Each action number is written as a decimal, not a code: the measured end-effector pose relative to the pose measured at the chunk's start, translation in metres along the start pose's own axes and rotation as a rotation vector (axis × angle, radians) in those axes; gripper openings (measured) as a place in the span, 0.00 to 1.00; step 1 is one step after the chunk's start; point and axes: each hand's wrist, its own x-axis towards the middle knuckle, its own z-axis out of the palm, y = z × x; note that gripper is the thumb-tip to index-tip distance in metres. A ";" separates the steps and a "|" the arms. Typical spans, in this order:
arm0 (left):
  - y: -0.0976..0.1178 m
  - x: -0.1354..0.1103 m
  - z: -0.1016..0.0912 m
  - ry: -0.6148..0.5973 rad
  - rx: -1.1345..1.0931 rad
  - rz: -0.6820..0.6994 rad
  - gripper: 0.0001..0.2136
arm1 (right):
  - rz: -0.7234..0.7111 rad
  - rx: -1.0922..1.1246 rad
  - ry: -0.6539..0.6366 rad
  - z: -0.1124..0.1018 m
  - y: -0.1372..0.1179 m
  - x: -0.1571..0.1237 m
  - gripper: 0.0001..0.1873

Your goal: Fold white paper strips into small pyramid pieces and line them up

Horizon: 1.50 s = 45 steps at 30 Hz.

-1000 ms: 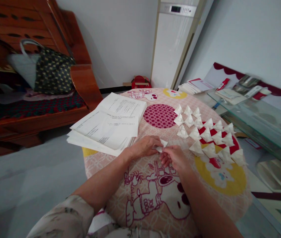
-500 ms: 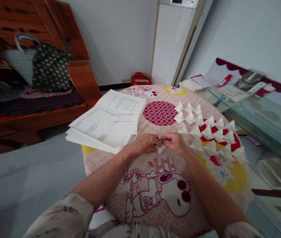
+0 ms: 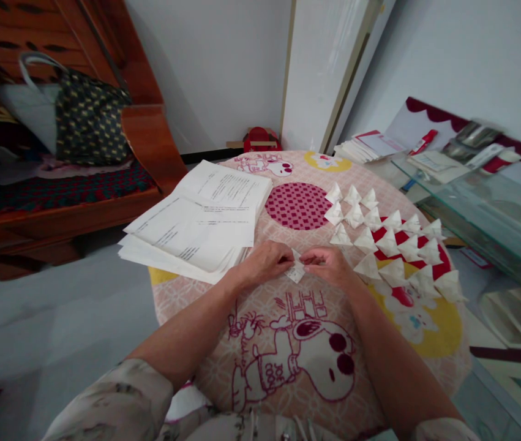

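Note:
A small folded piece of paper lies on the patterned tablecloth between my hands, one corner pointing toward me. My left hand pinches its left side with curled fingers. From the right, my right hand grips the opposite edge between thumb and fingers. To the right stand several rows of folded paper pieces, pointed and whitish. A stack of printed sheets rests left of my hands, its top pages fanned out.
The round table has a pink cloth with cartoon figures. At right is a glass-topped stand holding papers, a red tube and metal containers. A wooden bench with a dark patterned bag stands at left.
My hands have moved slightly apart, and more of the folded paper shows between them. The camera view has shifted a little.

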 end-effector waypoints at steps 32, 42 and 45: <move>0.005 0.012 0.015 0.125 0.146 -0.402 0.08 | 0.399 0.004 0.086 0.005 -0.009 0.005 0.07; 0.002 0.008 0.023 0.136 0.265 -0.338 0.08 | 0.485 0.135 0.062 -0.001 -0.006 0.001 0.07; 0.002 0.008 0.023 0.129 0.263 -0.348 0.08 | 0.507 0.167 0.071 -0.001 -0.009 0.001 0.08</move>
